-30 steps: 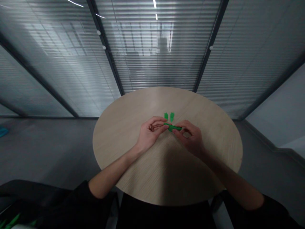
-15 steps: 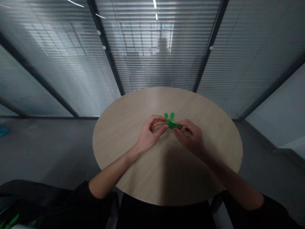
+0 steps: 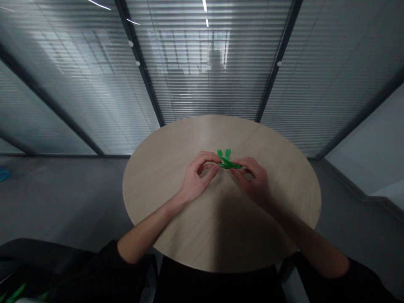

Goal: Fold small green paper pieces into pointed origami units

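Observation:
Above the middle of the round table, a bright green leaf-like piece (image 3: pixel 229 164) with thin pointed ends lies between my two hands. My right hand (image 3: pixel 254 179) pinches its right end between thumb and fingers. At its left tips are the thumb and curled fingers of my left hand (image 3: pixel 197 172), closed around them. Just behind, two small green lobed pieces (image 3: pixel 227 154) stick up; whether they join the held piece I cannot tell.
The round wooden table (image 3: pixel 176 139) stands before a glass partition with blinds (image 3: pixel 208 92). A blue object (image 3: pixel 4 174) lies on the floor at far left. Green leaves (image 3: pixel 15 292) show at the bottom left corner, near a dark chair (image 3: pixel 34 248).
My left thumb and fingers have drawn back slightly to the left, baring more of the green piece's pointed left ends. My right hand stays nearly still.

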Tool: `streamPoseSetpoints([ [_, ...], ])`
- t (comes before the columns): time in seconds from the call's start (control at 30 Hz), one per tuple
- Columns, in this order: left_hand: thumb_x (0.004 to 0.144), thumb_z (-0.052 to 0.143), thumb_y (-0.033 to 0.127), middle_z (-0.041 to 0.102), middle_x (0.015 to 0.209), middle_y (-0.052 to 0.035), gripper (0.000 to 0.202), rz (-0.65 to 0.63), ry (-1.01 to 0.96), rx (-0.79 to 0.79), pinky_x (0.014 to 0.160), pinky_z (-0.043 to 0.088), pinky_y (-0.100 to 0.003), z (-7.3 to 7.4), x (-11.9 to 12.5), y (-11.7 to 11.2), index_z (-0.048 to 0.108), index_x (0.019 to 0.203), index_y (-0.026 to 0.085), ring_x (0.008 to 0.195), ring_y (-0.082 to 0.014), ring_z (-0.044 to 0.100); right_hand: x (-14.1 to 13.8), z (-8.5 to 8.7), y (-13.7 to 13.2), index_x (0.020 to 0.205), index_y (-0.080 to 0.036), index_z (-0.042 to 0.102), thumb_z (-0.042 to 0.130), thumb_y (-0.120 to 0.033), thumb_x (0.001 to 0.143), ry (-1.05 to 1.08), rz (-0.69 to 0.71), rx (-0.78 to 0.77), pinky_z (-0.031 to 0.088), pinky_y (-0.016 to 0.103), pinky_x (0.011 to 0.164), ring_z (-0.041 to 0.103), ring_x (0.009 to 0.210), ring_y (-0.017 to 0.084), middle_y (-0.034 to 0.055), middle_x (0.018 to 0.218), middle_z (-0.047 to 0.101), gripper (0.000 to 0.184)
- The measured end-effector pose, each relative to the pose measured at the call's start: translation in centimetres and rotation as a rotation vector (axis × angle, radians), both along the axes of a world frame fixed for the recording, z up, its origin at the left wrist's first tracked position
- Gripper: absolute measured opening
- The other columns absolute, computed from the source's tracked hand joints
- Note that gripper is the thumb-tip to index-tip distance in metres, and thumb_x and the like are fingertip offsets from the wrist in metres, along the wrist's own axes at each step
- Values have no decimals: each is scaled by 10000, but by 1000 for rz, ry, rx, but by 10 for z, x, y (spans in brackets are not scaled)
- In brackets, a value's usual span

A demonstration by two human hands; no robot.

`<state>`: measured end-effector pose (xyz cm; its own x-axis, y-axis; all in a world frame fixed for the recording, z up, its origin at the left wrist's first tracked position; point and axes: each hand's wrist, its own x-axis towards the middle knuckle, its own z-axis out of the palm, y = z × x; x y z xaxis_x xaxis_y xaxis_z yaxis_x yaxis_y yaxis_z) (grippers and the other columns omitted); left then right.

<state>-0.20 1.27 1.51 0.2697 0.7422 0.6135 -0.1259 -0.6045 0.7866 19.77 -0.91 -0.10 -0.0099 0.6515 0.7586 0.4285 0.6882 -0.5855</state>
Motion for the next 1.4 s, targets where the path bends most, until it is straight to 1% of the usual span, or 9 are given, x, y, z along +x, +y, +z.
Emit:
streamPoseSetpoints([
  [0.2, 883, 755, 235, 644, 1135, -88, 135, 22, 71, 39, 956, 606, -399, 1, 0, -3, 734, 1014, 209, 1085, -209, 655, -1, 0, 0, 1029, -269, 749, 710, -238, 912, -3, -9, 5, 572, 282, 612, 662, 811, 177, 38, 938, 735, 126],
  [0.4, 894, 759, 219, 670, 1107, -83, 59, 78, 98, 76, 997, 585, -438, -3, 1, 0, 747, 952, 215, 1080, -216, 665, -1, 3, -2, 1015, -264, 748, 705, -229, 911, -12, -10, 15, 567, 279, 602, 659, 831, 186, 42, 932, 740, 118],
  [0.63, 900, 761, 240, 698, 1059, -78, 36, 106, 112, 96, 994, 582, -441, -4, 0, 3, 760, 925, 214, 1032, -211, 681, 0, 4, -3, 1025, -262, 743, 692, -234, 904, -30, -9, 6, 569, 290, 607, 655, 814, 185, 42, 932, 737, 134],
  [0.7, 899, 761, 242, 707, 1042, -75, 33, 106, 109, 91, 978, 587, -428, -4, 1, 3, 765, 919, 216, 1016, -206, 686, 0, 3, -3, 1030, -262, 740, 687, -230, 908, -27, -5, 8, 566, 288, 600, 648, 793, 179, 42, 931, 732, 136],
  [0.9, 899, 756, 237, 714, 982, -66, 41, 87, 61, 40, 835, 611, -330, -3, 2, 1, 767, 899, 197, 914, -169, 691, 1, 1, -2, 1019, -250, 738, 694, -218, 904, -23, -8, 25, 549, 292, 599, 634, 760, 171, 44, 926, 714, 127],
  [1.0, 898, 756, 239, 716, 957, -60, 50, 83, 58, 20, 821, 608, -324, -3, 2, 1, 761, 877, 193, 885, -162, 691, 2, 1, -2, 1011, -248, 736, 690, -215, 906, -28, -8, 23, 550, 298, 606, 629, 748, 168, 39, 909, 708, 120],
  [1.17, 895, 763, 244, 724, 898, -55, 61, 123, 87, 38, 796, 596, -323, -2, 1, 1, 768, 864, 192, 835, -161, 681, 1, 1, -2, 990, -245, 739, 694, -191, 899, -14, -1, 25, 548, 278, 599, 632, 766, 166, 35, 900, 710, 115],
  [1.3, 886, 768, 230, 720, 934, -51, 35, 104, 63, 15, 798, 602, -306, -3, 2, 2, 768, 888, 195, 854, -155, 683, 0, 1, -3, 991, -238, 742, 689, -189, 901, 5, 8, 1, 559, 266, 598, 640, 771, 160, 36, 910, 707, 116],
  [1.4, 830, 810, 222, 695, 989, -41, 134, 90, -5, -82, 777, 608, -270, -3, 3, 2, 740, 940, 188, 862, -141, 683, 0, 2, -4, 996, -231, 742, 684, -189, 906, 7, 23, -4, 565, 260, 604, 644, 779, 159, 37, 907, 707, 115],
])
